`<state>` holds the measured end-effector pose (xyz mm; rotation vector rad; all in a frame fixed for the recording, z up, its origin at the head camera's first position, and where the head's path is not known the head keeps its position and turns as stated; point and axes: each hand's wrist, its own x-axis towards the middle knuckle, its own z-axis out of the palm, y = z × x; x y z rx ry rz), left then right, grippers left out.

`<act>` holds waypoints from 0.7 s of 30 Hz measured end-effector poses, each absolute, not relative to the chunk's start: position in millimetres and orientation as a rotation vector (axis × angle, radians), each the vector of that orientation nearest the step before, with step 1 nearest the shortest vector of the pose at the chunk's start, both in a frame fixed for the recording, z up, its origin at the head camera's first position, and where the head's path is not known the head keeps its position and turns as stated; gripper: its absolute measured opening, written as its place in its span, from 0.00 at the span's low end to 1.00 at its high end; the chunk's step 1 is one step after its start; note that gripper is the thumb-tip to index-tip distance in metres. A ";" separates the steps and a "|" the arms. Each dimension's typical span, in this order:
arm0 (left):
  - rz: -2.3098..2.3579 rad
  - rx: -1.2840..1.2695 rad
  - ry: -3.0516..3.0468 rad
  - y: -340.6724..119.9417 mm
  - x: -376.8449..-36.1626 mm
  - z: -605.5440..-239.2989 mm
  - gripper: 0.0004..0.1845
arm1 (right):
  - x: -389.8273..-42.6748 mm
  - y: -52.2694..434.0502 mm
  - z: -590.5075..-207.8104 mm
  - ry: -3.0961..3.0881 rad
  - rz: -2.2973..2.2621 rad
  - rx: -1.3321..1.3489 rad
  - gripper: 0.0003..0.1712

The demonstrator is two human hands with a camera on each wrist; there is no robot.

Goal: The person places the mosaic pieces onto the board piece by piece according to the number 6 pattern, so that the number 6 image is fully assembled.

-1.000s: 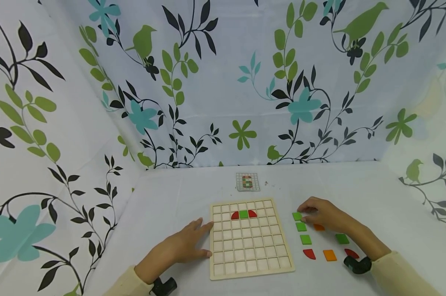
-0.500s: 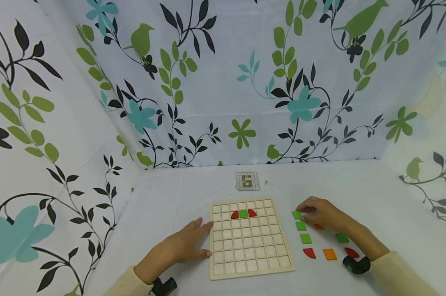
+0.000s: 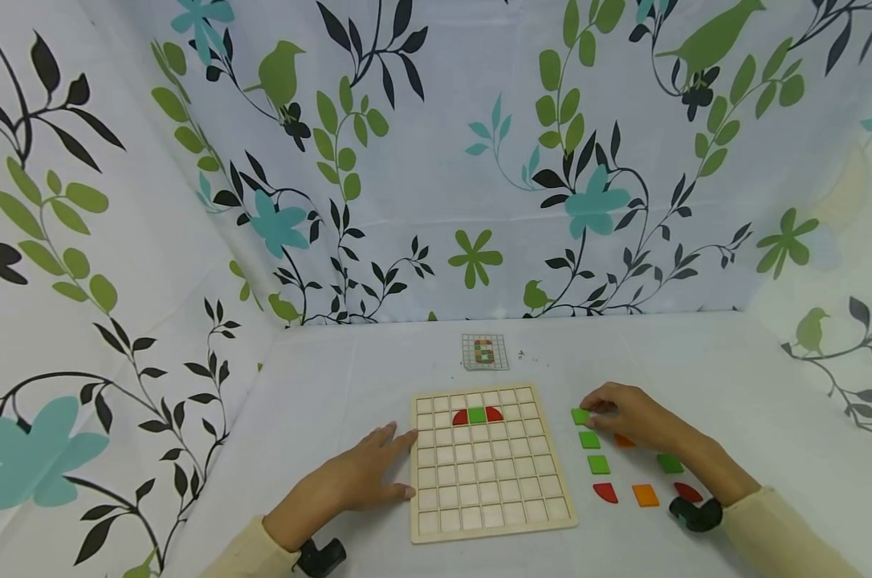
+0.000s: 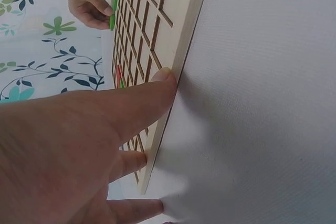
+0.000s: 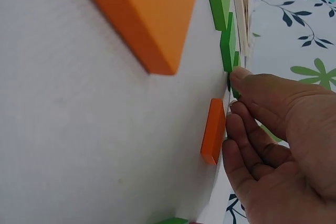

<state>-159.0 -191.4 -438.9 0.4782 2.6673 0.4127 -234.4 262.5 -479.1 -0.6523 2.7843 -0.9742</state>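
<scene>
The wooden grid board [image 3: 490,534] lies on the table before me. A green square tile [image 3: 476,415] sits in its upper rows between two red quarter-round tiles, one being the left red tile [image 3: 461,417]. At the board's left edge my left hand [image 3: 360,478] rests with fingers spread; in the left wrist view its thumb [image 4: 167,77] touches the rim. My right hand [image 3: 634,413] is right of the board, pinching the farthest green square tile [image 3: 580,416] of a column between thumb and fingers. The right wrist view shows this green tile [image 5: 236,85] partly hidden by the fingertips.
Below the right hand lie more tiles: green squares such as one green tile [image 3: 598,464], an orange square [image 3: 645,495], a red quarter-round [image 3: 605,492]. Behind the board is a small pattern card [image 3: 485,365] with a coloured grid. Patterned cloth [image 3: 407,160] hangs behind the table.
</scene>
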 end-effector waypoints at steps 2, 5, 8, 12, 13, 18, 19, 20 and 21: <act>0.410 0.479 2.668 -191.3 -158.8 -438.1 0.45 | -234.6 261.1 -477.7 2.786 -0.969 -0.645 0.14; 0.401 0.492 2.677 -191.6 -158.8 -438.0 0.45 | -234.8 258.7 -474.2 2.780 -0.969 -0.628 0.15; 0.398 0.501 2.683 -191.9 -159.3 -438.7 0.45 | -235.0 254.4 -469.8 2.774 -0.974 -0.613 0.15; 0.399 0.503 2.687 -192.2 -159.9 -439.9 0.45 | -236.3 245.2 -464.8 2.767 -0.981 -0.642 0.15; 0.401 0.499 2.687 -192.3 -159.9 -440.2 0.45 | -236.9 242.4 -464.4 2.770 -0.981 -0.650 0.15; 0.387 0.496 2.689 -193.2 -160.0 -442.0 0.46 | -236.0 225.8 -461.1 2.771 -1.005 -0.667 0.15; 0.387 0.495 2.689 -193.3 -160.0 -442.1 0.46 | -235.3 221.9 -459.9 2.768 -1.012 -0.676 0.15; 0.382 0.496 2.690 -193.3 -159.7 -442.1 0.46 | -234.8 218.2 -458.8 2.763 -1.022 -0.686 0.15; 0.384 0.495 2.690 -193.3 -159.5 -441.9 0.46 | -234.7 214.6 -458.2 2.758 -1.027 -0.712 0.15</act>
